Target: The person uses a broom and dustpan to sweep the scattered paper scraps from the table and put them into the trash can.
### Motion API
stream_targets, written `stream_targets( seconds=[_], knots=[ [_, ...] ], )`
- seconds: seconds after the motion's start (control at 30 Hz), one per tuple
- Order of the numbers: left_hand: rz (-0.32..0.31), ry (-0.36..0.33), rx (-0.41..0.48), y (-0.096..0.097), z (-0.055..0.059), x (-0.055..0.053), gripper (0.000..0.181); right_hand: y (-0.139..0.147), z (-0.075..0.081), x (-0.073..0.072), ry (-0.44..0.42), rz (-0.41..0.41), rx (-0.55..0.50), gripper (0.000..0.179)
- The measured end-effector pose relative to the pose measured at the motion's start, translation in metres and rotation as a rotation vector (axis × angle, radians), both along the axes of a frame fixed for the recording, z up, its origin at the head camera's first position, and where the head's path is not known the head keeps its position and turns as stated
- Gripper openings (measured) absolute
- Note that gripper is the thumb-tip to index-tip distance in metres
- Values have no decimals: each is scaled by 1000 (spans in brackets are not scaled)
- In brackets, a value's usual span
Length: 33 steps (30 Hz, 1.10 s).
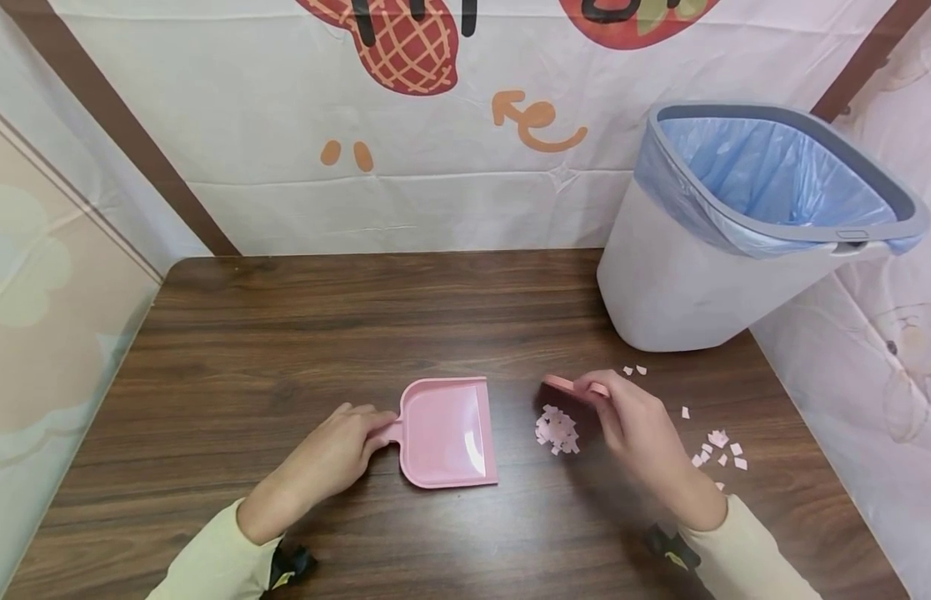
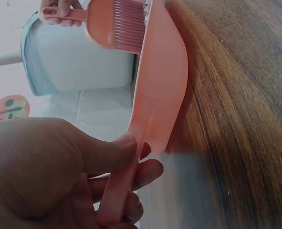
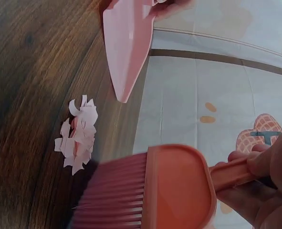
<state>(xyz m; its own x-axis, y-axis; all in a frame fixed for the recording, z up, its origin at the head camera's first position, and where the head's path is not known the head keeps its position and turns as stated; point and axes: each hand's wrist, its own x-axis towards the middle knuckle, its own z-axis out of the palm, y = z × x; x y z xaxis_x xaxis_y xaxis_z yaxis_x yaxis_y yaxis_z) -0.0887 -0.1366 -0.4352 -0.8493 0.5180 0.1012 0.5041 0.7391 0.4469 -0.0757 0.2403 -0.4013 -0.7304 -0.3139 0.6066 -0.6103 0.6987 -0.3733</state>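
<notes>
One pink dustpan [image 1: 442, 433] extends right of the left hand [image 1: 337, 443], which is clamped on its handle [image 2: 113, 201]; the right hand [image 1: 641, 421] grips a brush [image 3: 181, 186]; heaped paper scraps [image 1: 557, 430] lie just left of that hand, loose scraps [image 1: 740, 463] to its right; beyond it, a lined bin [image 1: 675, 279] stands on the surface [image 1: 360, 317].

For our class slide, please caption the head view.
Left hand grips a pink dustpan; right hand holds a brush beside paper scraps.
</notes>
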Motion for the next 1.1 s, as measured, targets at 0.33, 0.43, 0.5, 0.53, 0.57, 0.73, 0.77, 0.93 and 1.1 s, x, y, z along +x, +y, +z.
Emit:
stream_targets(
  seconds=[0.33, 0.43, 0.5, 0.53, 0.57, 0.73, 0.77, 0.93, 1.1],
  knots=[
    [19, 28, -27, 2, 2, 1, 20, -3, 4, 9, 47, -124, -75, 27],
    [23, 44, -45, 4, 3, 2, 21, -6, 4, 12, 55, -256, -30, 22],
    [24, 53, -57, 6, 3, 3, 21, -8, 3, 14, 32, -314, 9, 19],
    [23, 58, -63, 6, 4, 2, 21, -10, 2, 15, 19, -332, 23, 19],
    [21, 66, -73, 7, 4, 2, 21, -11, 1, 16, 10, -340, 30, 19],
    [28, 114, -117, 11, 7, 2, 19, -18, -3, 15, 51, -276, 2, 18],
    [30, 123, -126, 11, 8, 2, 19, -20, -4, 14, 62, -260, -7, 19],
    [28, 146, -138, 13, 10, 4, 18, -26, -4, 11, 66, -232, -27, 23],
    [32, 149, -147, 14, 9, 4, 17, -32, -6, 10, 36, -218, -45, 22]
  ],
)
